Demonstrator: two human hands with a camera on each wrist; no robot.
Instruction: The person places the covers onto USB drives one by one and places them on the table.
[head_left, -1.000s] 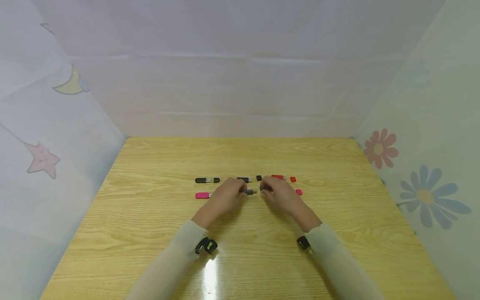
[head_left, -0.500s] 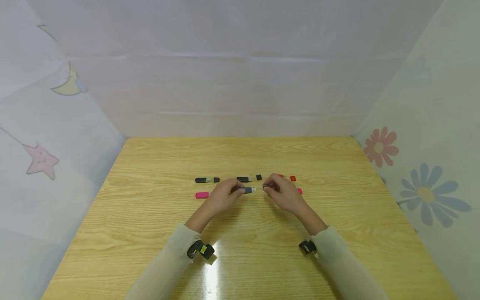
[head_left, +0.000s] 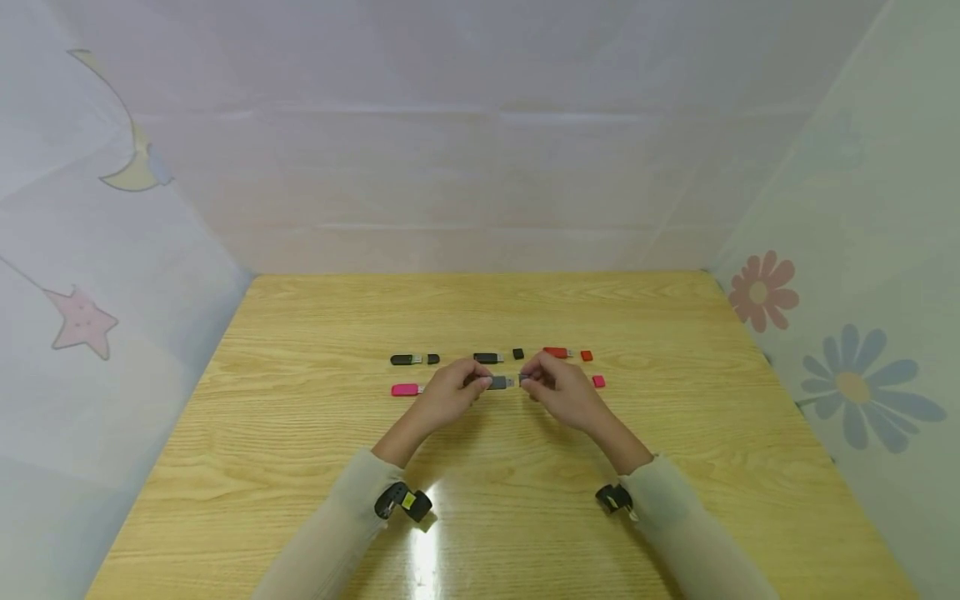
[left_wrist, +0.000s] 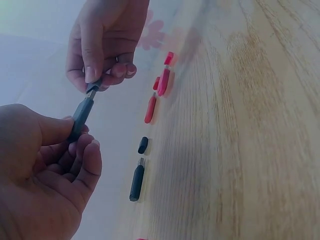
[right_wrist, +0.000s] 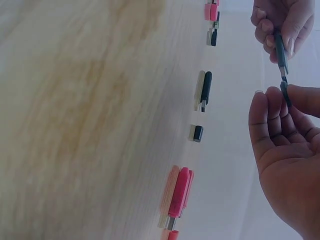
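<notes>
My left hand [head_left: 444, 397] pinches a dark grey USB stick [head_left: 498, 383] between thumb and fingers, its metal connector pointing right. Facing it, my right hand [head_left: 567, 393] pinches the small grey cap [head_left: 524, 379] by thumb and fingertips. In the left wrist view, the connector of the USB stick [left_wrist: 82, 116] points at the cap [left_wrist: 93, 86], its tip right at the cap's mouth. The right wrist view has stick [right_wrist: 281, 52] and cap [right_wrist: 285, 94] in line, held above the table. Fingers hide the stick's rear end and part of the cap.
Behind the hands lie a black USB stick [head_left: 405, 360] with its cap [head_left: 433, 359], another black stick [head_left: 488, 358] with its cap [head_left: 517, 354], and a red stick [head_left: 556, 352] with its cap [head_left: 587, 356]. Nearer are a pink stick [head_left: 405, 390] and a pink cap [head_left: 598, 381].
Half a second ago the right hand had drawn the cap slightly right; now it is back left, closer to the connector. The stick has turned so that the connector's broad face shows.
</notes>
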